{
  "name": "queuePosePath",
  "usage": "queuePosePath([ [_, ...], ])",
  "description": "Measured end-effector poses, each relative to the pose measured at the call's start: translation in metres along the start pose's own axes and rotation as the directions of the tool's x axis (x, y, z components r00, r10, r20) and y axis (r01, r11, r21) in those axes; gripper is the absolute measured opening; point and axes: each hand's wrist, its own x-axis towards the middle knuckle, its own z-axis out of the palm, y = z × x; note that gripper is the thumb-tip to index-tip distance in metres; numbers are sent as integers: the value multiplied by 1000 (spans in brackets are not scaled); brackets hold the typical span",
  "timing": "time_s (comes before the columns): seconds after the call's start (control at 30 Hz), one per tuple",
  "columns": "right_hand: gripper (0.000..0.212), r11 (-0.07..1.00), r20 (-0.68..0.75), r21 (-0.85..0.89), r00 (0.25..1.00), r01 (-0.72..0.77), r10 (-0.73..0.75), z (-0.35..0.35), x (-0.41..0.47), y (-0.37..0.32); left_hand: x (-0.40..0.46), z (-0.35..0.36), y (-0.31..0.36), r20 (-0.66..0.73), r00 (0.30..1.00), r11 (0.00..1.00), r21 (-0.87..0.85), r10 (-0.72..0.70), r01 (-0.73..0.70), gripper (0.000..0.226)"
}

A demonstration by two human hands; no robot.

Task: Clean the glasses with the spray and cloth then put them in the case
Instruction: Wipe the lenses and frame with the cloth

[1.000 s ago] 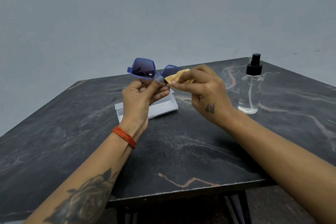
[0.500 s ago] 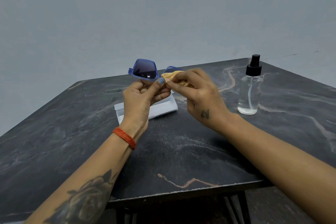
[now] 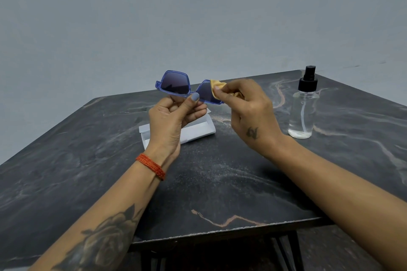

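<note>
My left hand (image 3: 169, 119) holds blue-framed glasses (image 3: 175, 83) with dark lenses up above the table, gripping them at the bridge between thumb and fingers. My right hand (image 3: 246, 112) pinches a small yellow cloth (image 3: 217, 84) against the right lens. A white open case (image 3: 198, 131) lies on the table right behind and below my left hand, partly hidden by it. The clear spray bottle (image 3: 302, 112) with a black pump top stands upright at the right, apart from both hands.
Everything rests on a dark marble-patterned table (image 3: 220, 182) whose near edge runs across the lower frame, with black legs below. A plain grey wall rises behind it.
My right hand has rotated and slid the cloth across the right lens, uncovering more of that lens. The glasses tilted slightly. Case and bottle stayed put.
</note>
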Motion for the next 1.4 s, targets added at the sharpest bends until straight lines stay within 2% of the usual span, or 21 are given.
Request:
queuePosePath([
  [0.17, 34, 999, -53, 42, 998, 34, -32, -1, 0, -3, 1, -1, 0, -1, 1000, 1000, -2, 3, -3, 10],
  [0.4, 34, 991, 38, 45, 991, 123, -125, 5, -1, -8, -2, 1, 1, 14, 999, 999, 29, 34, -34, 10],
  [0.6, 44, 986, 2, 110, 992, 122, -123, 3, 1, -3, -1, 1, 1, -4, 1000, 1000, 14, 18, -18, 9],
  [0.8, 31, 996, -72, 51, 995, 75, -71, 0, 3, 5, 0, 0, 2, -5, 1000, 1000, 4, 15, -15, 16],
  [1.03, 42, 984, -23, 103, 990, 143, -141, 2, 2, -5, -2, 2, 0, 14, 999, 998, 40, 40, -40, 12],
  [1.13, 33, 985, -12, 76, 988, 154, -153, 3, 2, -5, -2, 2, 0, 29, 998, 997, 59, 57, -59, 11],
  [1.23, 28, 992, -11, 16, 992, 124, -124, 4, 2, -2, -2, 1, -1, 54, 997, 994, 83, 62, -67, 10],
  [1.4, 49, 999, 5, -36, 1000, -18, 18, 4, 5, 1, -3, 2, -2, 64, 996, 994, 84, 61, -66, 7],
])
